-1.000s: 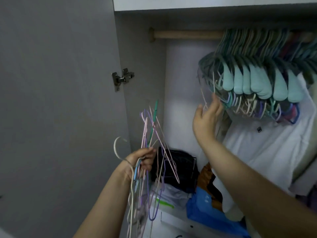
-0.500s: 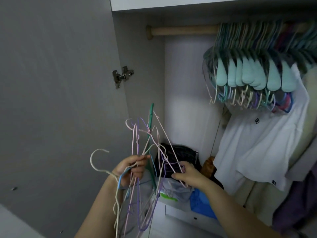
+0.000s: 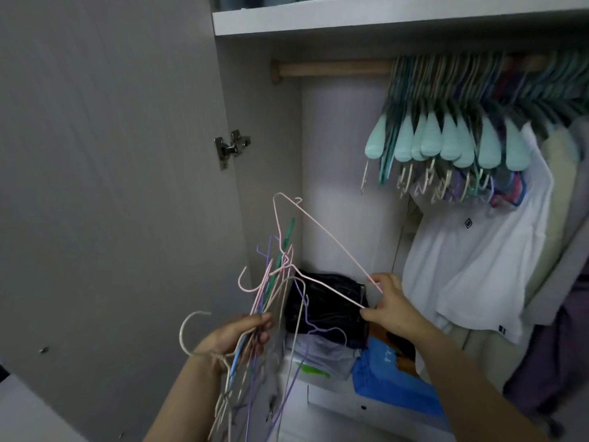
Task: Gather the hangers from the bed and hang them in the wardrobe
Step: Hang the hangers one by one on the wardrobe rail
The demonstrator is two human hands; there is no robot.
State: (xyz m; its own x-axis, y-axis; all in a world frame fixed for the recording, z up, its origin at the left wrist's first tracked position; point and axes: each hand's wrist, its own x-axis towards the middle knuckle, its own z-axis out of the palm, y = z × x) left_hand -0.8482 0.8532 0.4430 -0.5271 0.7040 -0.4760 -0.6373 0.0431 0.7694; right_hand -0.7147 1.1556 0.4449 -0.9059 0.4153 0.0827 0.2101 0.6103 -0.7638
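Observation:
My left hand (image 3: 237, 334) is closed around a tangled bundle of wire hangers (image 3: 274, 282), pink, purple, green and cream, held low in front of the open wardrobe. My right hand (image 3: 387, 306) pinches one corner of a pink wire hanger (image 3: 322, 232) that sticks up and to the left out of the bundle. A wooden rail (image 3: 331, 69) runs across the top of the wardrobe. Many teal hangers (image 3: 446, 141) are packed on its right part; the left stretch of the rail is bare.
The wardrobe door (image 3: 111, 186) stands open at left, with a metal hinge (image 3: 231, 147). A white T-shirt (image 3: 471, 250) and other clothes hang at right. Below lie a black bag (image 3: 328, 301), a blue bag (image 3: 392, 374) and white drawers (image 3: 350, 406). A shelf (image 3: 382, 14) tops the compartment.
My right hand came down from the hung hangers to the bundle, took a pink hanger and is drawing it out to the right. The left hand stays low with the bundle.

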